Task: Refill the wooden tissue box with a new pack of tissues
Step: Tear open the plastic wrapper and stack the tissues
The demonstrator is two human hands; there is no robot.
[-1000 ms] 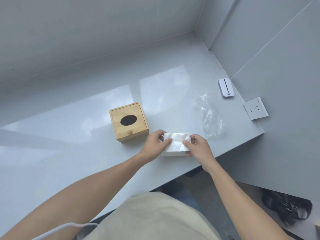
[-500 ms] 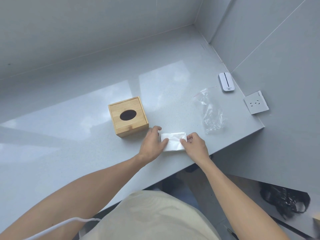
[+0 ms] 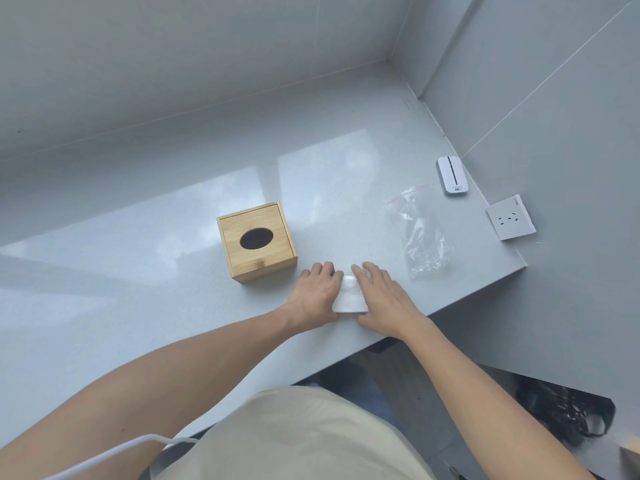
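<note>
A square wooden tissue box (image 3: 258, 242) with a dark oval slot in its lid stands upright on the grey counter (image 3: 145, 282). Just right of it, near the counter's front edge, lies a white stack of tissues (image 3: 349, 296). My left hand (image 3: 317, 292) presses flat on the stack's left side and my right hand (image 3: 384, 296) on its right side, so only a narrow strip of white shows between them. Both palms face down with the fingers pointing away from me.
An empty clear plastic bag (image 3: 422, 233) with a red seal strip lies right of the hands. A small white device (image 3: 452, 174) sits by the right wall. A white wall socket (image 3: 510, 218) is on that wall. The counter's front edge runs just under my wrists.
The tissue stack was held between my fingertips above the counter; now it lies on the counter and both hands have closed in over it, covering most of it.
</note>
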